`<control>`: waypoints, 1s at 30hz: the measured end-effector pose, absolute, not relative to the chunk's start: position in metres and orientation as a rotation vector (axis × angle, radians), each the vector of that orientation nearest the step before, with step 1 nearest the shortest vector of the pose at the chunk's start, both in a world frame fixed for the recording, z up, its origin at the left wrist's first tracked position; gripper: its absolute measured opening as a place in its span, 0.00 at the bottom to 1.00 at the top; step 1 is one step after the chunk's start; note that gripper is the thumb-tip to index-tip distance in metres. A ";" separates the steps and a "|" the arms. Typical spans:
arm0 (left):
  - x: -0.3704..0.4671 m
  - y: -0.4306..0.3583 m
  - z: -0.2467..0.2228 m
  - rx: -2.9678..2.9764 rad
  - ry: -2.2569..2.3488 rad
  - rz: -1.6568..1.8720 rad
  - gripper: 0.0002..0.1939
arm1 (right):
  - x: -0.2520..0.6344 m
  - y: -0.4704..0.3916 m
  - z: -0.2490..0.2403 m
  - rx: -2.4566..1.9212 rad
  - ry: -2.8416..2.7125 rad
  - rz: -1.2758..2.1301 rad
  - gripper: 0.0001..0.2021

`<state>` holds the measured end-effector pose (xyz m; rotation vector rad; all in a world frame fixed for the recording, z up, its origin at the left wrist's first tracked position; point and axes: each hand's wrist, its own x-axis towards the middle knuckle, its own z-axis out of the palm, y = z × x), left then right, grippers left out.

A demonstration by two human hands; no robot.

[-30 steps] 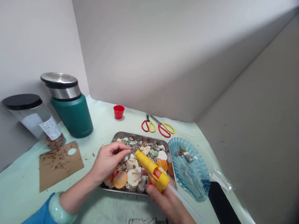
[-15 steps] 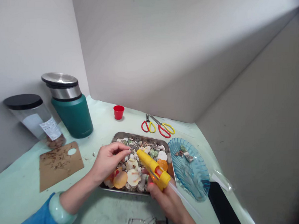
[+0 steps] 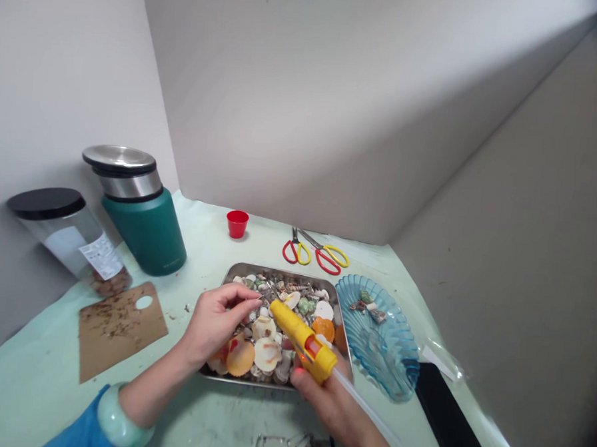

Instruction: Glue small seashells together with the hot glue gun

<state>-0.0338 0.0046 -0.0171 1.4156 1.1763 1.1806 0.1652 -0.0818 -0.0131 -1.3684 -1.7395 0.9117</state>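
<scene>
Over the right part of a metal tray (image 3: 270, 384), my right hand (image 3: 332, 399) grips a yellow glue gun (image 3: 302, 340), with a clear glue stick (image 3: 366, 406) jutting from its rear. A small red light glows on its side. The gun's tip points up and left, close to my left fingertips. My left hand (image 3: 223, 316) pinches a thin, shiny metal piece (image 3: 269, 291) above the tray's left side; its exact kind is too small to make out. Beneath both hands lie many seashells (image 3: 267, 354), among them an orange scallop shell (image 3: 240, 357).
A blue shell-shaped dish (image 3: 379, 361) holding a few small shells stands right of the tray. Behind are two pairs of scissors (image 3: 327, 255) and a red cup (image 3: 237, 224). Leftward stand a green flask (image 3: 145, 232), a lidded jar (image 3: 70, 238) and a brown board (image 3: 122, 334).
My right hand has shifted the glue gun slightly left, bringing its tip nearer my left fingertips. My left hand has stayed almost still.
</scene>
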 end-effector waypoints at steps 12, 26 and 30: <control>-0.034 0.005 -0.018 1.481 1.177 1.194 0.05 | 0.164 -0.082 -0.010 -1.356 -1.712 0.958 0.16; -0.035 0.005 -0.019 1.562 1.186 1.209 0.05 | 0.164 -0.083 -0.013 -1.377 -1.673 0.943 0.17; -0.034 0.005 -0.018 1.584 1.190 1.218 0.05 | 0.164 -0.083 -0.013 -1.370 -1.646 0.958 0.18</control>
